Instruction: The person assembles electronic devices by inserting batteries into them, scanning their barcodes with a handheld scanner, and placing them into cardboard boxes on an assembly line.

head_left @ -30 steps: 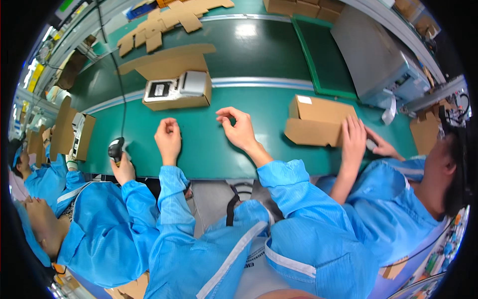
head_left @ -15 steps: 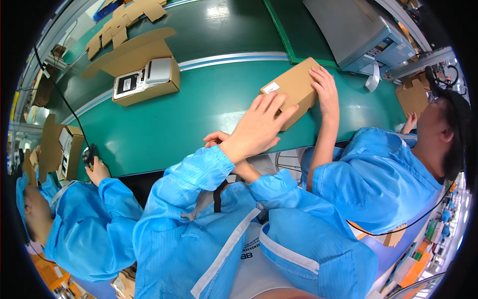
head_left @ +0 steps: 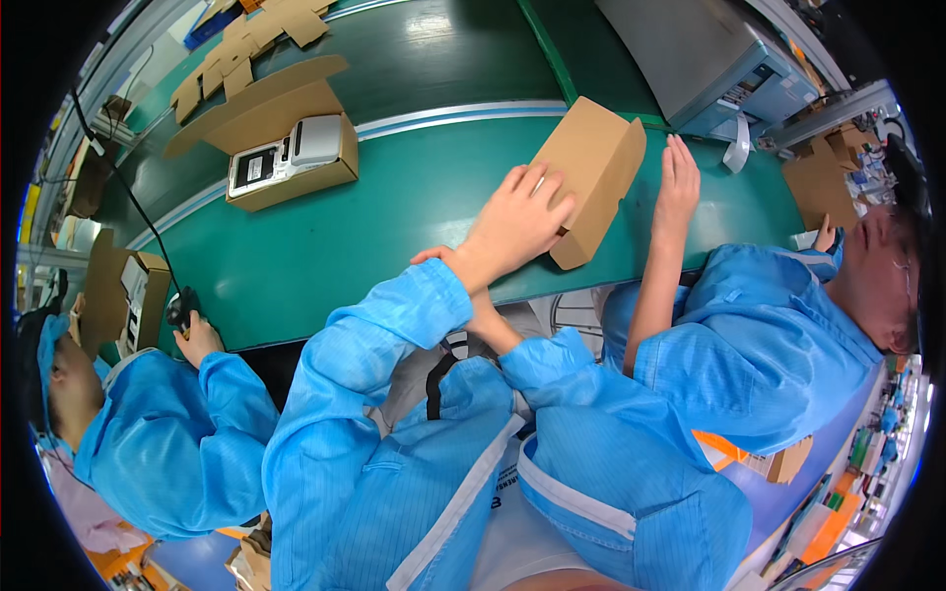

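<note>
Left hand: the left hand (head_left: 517, 222) reaches across the right forearm, fingers slightly spread over the near left part of a closed box (head_left: 586, 148); whether the thumb pinches cannot be told.
Right hand: the right hand (head_left: 431, 254) is mostly covered by the left wrist; only a sliver of skin shows, so its pose cannot be told.
Closed box: plain brown cardboard, long, smooth and sharp-edged, slanted above the front edge of the green surface (head_left: 296, 271); its near left corner is hidden under fingers, and whether it lies flat or is lifted is unclear.
Neighbour at right: a co-worker's hand (head_left: 678, 192), fingers straight and close together, stands just beside the box, apart from it.
Open box: an open box (head_left: 310, 184), matte cardboard with its lid up, holds a rounded white device (head_left: 315, 141), its lower part hidden by the front wall.
Far side: flattened cardboard pieces (head_left: 241, 49) overlap; the grey metal machine (head_left: 670, 54) is cut off above.
</note>
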A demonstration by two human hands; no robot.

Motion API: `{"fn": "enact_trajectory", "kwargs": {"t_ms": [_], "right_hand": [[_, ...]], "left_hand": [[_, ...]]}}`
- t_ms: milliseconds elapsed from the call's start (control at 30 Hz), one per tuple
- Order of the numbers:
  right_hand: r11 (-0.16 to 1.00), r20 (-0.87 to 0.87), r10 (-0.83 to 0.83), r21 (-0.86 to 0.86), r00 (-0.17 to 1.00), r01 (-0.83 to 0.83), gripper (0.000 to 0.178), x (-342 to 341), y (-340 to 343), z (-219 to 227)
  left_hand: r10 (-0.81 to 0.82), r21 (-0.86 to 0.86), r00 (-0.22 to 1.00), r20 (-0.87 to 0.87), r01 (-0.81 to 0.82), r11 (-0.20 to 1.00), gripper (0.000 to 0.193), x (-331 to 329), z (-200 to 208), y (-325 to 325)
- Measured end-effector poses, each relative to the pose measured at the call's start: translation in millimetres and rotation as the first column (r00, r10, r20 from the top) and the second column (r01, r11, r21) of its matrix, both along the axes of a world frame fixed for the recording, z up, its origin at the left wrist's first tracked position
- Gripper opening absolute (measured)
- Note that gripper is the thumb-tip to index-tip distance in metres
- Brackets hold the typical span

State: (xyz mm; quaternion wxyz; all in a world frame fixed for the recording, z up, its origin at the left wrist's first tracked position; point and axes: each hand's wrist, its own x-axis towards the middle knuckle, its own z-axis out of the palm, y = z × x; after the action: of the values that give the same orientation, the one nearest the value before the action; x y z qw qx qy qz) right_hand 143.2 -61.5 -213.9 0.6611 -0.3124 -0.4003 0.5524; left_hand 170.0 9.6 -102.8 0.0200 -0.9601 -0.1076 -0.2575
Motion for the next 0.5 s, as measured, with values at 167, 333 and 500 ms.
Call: {"fn": "enact_trajectory", "kwargs": {"t_ms": [167, 333, 500], "right_hand": [[0.964, 0.260, -0.266, 0.064, 0.928, 0.259, 0.021, -10, -4, 31], [0.975, 0.294, -0.222, 0.053, 0.929, 0.216, 0.020, 4, 1, 19], [0.951, 0.250, -0.303, 0.148, 0.920, 0.273, 0.021, -3, 2, 39]], "left_hand": [[-0.043, -0.165, 0.997, 0.067, 0.054, 0.985, 0.029, -25, -4, 16], [0.078, -0.312, 0.972, 0.222, -0.004, 0.950, 0.024, -29, 1, 24], [0.175, -0.479, 0.932, 0.316, -0.002, 0.878, 0.018, -23, 5, 22]]}}
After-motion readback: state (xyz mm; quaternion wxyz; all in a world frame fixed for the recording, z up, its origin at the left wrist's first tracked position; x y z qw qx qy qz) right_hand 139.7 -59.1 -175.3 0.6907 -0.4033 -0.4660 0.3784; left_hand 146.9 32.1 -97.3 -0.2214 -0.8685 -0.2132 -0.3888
